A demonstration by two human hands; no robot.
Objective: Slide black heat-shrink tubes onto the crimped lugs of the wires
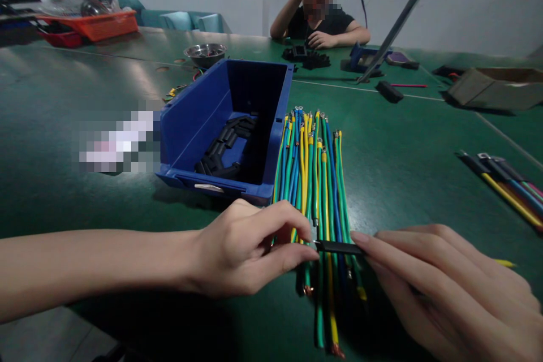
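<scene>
My left hand (263, 246) is pinched on a small metal end piece at the left tip of a black sleeve (339, 247). From the right, my right hand (449, 288) holds the other end of that black sleeve between thumb and fingers. Both hands are above a row of green, yellow and blue wires (322, 181), which lie lengthwise with metal lugs at their far ends and bare copper at some near ends. Behind my left hand stands a blue bin (216, 181) with several short black tubes (224, 144) inside.
A metal bowl (206, 54) stands behind the bin, and orange baskets (106, 25) are far left. Across the green table (403, 153) sits a person (324, 22). A cardboard box (498, 89) and dark-ended wires (509, 189) lie at right. A slanted metal bar (403, 17) rises behind.
</scene>
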